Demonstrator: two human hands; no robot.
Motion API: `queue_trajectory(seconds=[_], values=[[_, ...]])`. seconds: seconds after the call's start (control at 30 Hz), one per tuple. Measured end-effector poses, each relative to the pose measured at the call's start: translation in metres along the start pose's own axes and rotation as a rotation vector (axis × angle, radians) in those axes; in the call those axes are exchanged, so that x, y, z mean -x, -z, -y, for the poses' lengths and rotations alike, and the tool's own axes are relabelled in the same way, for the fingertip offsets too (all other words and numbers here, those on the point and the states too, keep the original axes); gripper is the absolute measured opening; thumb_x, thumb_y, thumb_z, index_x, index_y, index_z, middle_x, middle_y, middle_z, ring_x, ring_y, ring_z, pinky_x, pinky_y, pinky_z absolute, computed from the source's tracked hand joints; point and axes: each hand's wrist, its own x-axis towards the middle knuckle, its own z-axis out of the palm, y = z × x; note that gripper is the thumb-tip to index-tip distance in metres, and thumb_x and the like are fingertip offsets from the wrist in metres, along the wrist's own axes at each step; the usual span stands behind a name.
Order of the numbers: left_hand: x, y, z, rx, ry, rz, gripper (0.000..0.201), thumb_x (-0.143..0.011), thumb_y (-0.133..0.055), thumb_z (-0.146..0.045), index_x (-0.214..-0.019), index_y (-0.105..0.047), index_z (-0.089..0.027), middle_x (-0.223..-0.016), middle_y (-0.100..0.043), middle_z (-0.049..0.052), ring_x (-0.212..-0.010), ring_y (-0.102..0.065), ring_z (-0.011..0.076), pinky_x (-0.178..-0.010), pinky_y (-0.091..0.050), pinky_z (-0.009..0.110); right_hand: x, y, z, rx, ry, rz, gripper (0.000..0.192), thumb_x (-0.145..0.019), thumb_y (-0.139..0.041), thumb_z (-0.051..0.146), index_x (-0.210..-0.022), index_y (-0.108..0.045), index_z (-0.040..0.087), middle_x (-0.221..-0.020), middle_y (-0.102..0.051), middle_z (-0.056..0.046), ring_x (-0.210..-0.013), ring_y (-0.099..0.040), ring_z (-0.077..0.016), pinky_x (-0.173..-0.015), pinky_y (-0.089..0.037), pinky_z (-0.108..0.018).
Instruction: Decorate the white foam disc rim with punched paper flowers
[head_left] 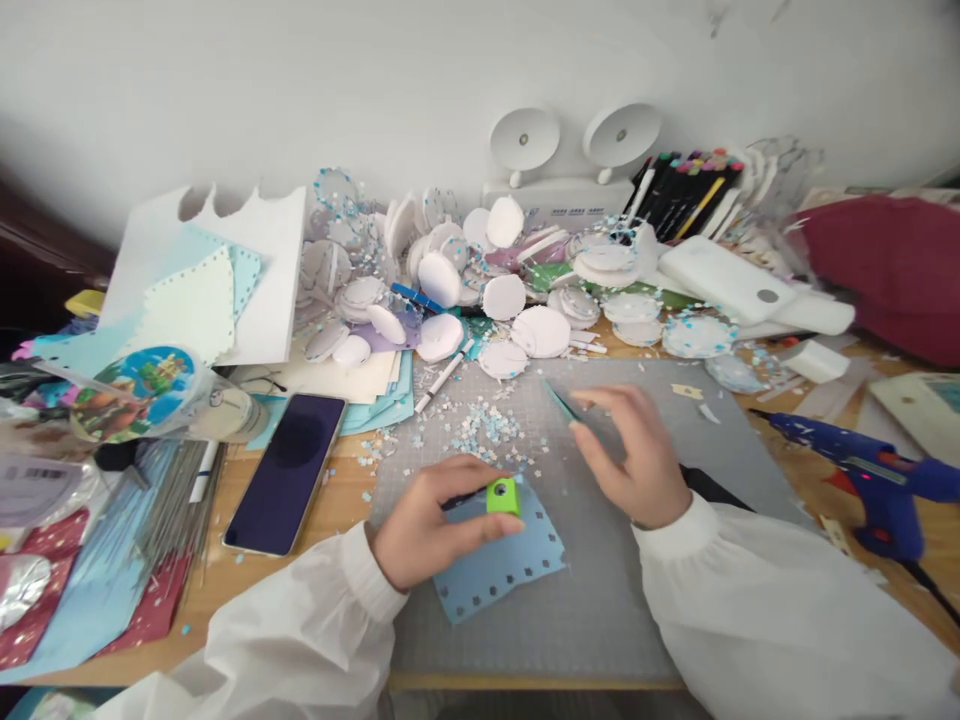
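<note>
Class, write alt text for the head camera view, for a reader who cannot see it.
The left hand presses a small green punch onto a light blue paper sheet on a grey cutting mat, while the right hand pinches a thin green strip. White discs, a phone and a blue glue gun surround them.

A plain white wall (375,70) fills the top of the frame, evenly lit, with a dark wooden edge (30,250) at the far left. Below it runs a light wooden bench (345,500), its front edge along the bottom. A twin-headed white lamp (570,150) stands against the wall, upper centre.
</note>
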Motion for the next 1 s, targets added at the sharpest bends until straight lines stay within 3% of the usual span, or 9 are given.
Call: queue_trajectory(seconds=[0.1,0.17,0.23,0.33,0.5,0.63,0.83,0.93,1.0], values=[[-0.002,-0.002,-0.002,0.179,0.171,-0.019,0.032,-0.08,-0.066,-0.041,-0.089,-0.07,-0.011,-0.086,-0.067,0.007,-0.08,-0.06,0.0179,-0.073,-0.047,0.027,0.006,0.0,0.021,-0.292,0.133,0.177,0.038,-0.084,-0.057,0.028,-0.121,-0.049,0.02,-0.112,-0.053,-0.011,-0.106,-0.051,-0.0246,-0.091,-0.043,-0.04],[-0.003,-0.004,-0.001,0.259,0.258,0.01,0.036,-0.081,-0.062,-0.046,-0.086,-0.07,-0.011,-0.081,-0.066,0.005,-0.075,-0.058,0.0165,-0.068,-0.046,0.025,0.011,-0.005,0.033,-0.418,0.148,0.302,0.051,-0.081,-0.063,0.035,-0.126,-0.046,0.021,-0.115,-0.051,-0.012,-0.108,-0.051,-0.0247,-0.092,-0.045,-0.04],[-0.004,-0.006,0.0,0.307,0.31,0.064,0.041,-0.08,-0.06,-0.052,-0.08,-0.069,-0.011,-0.071,-0.063,0.003,-0.066,-0.054,0.0141,-0.06,-0.042,0.023,0.014,-0.012,0.041,-0.504,0.129,0.356,0.042,-0.082,-0.064,0.033,-0.119,-0.05,0.022,-0.108,-0.054,-0.01,-0.102,-0.053,-0.0219,-0.087,-0.047,-0.037],[-0.002,-0.007,-0.003,0.38,0.347,0.137,0.043,-0.074,-0.066,-0.054,-0.078,-0.068,-0.012,-0.067,-0.06,0.0,-0.061,-0.051,0.0114,-0.055,-0.039,0.021,0.015,-0.018,0.043,-0.615,0.074,0.326,0.024,-0.082,-0.064,0.032,-0.102,-0.055,0.022,-0.095,-0.056,-0.006,-0.09,-0.055,-0.0184,-0.08,-0.048,-0.034],[0.013,-0.004,-0.014,0.523,0.495,0.206,0.041,-0.07,-0.073,-0.049,-0.085,-0.067,-0.011,-0.071,-0.063,0.002,-0.057,-0.053,0.0106,-0.055,-0.043,0.021,0.012,-0.012,0.037,-0.732,-0.187,0.141,0.026,-0.087,-0.054,0.045,-0.098,-0.052,0.021,-0.084,-0.059,-0.004,-0.077,-0.059,-0.0162,-0.067,-0.05,-0.029],[0.029,-0.003,-0.024,0.477,0.487,0.171,0.042,-0.073,-0.069,-0.052,-0.078,-0.063,-0.011,-0.066,-0.059,0.001,-0.055,-0.051,0.0094,-0.05,-0.04,0.019,0.005,-0.007,0.02,-0.565,-0.296,-0.091,0.025,-0.092,-0.045,0.046,-0.098,-0.046,0.022,-0.079,-0.06,-0.002,-0.071,-0.06,-0.0155,-0.067,-0.05,-0.031],[0.039,0.006,-0.034,0.268,0.402,0.013,0.045,-0.077,-0.062,-0.055,-0.065,-0.054,-0.013,-0.056,-0.045,-0.004,-0.049,-0.04,0.0063,-0.044,-0.03,0.017,-0.007,0.003,-0.023,-0.14,-0.26,-0.187,0.03,-0.076,-0.066,0.04,-0.095,-0.056,0.019,-0.09,-0.058,-0.007,-0.089,-0.052,-0.0232,-0.084,-0.039,-0.041],[0.036,0.022,-0.034,0.279,0.393,-0.235,0.04,-0.075,-0.067,-0.052,-0.067,-0.057,-0.013,-0.053,-0.047,-0.005,-0.045,-0.04,0.0063,-0.041,-0.029,0.017,-0.006,0.007,-0.034,0.277,-0.249,-0.085,0.026,-0.08,-0.062,0.037,-0.098,-0.061,0.018,-0.098,-0.058,-0.011,-0.094,-0.049,-0.0279,-0.08,-0.035,-0.04],[0.028,0.038,-0.036,0.403,0.337,-0.52,0.031,-0.071,-0.073,-0.042,-0.072,-0.06,-0.014,-0.056,-0.053,-0.005,-0.046,-0.046,0.0073,-0.042,-0.035,0.016,-0.004,0.008,-0.037,0.505,-0.254,-0.018,0.023,-0.083,-0.057,0.033,-0.1,-0.063,0.018,-0.1,-0.058,-0.013,-0.091,-0.049,-0.0283,-0.074,-0.033,-0.038]])
